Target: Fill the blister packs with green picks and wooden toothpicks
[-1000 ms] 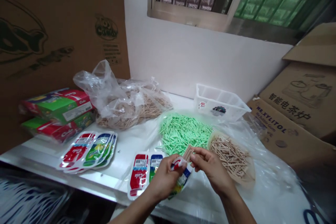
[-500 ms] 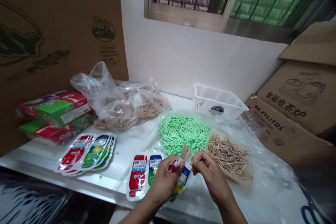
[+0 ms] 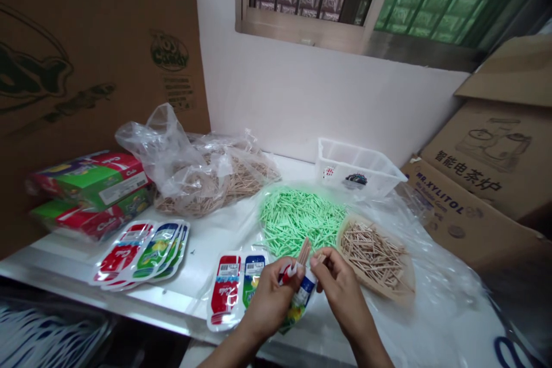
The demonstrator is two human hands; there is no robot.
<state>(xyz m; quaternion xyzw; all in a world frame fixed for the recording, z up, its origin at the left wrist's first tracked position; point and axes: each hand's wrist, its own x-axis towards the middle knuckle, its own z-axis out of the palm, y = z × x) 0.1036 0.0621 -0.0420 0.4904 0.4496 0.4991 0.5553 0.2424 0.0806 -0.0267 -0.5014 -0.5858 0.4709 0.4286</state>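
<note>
My left hand is closed around a printed candy packet in red, white, blue and green. Several thin brown sticks poke up from the packet's top. Just to its right, my right hand pinches short brown sticks between thumb and fingertips, close to the packet's opening. Behind both hands lies a heap of light green sticks. A shallow tan tray filled with brown sticks stands right of that heap. Beside my left hand are flat red and green Cola packets.
More packets overlap at the left, before wrapped boxes. A clear bag of brown sticks lies at the back. A white plastic basket stands near the wall. Cardboard boxes flank the right; a large carton flanks the left.
My right hand has shifted slightly left and its fingers have drawn together around the brown sticks. The sticks in the packet stand closer together. My left hand stays nearly in place.
</note>
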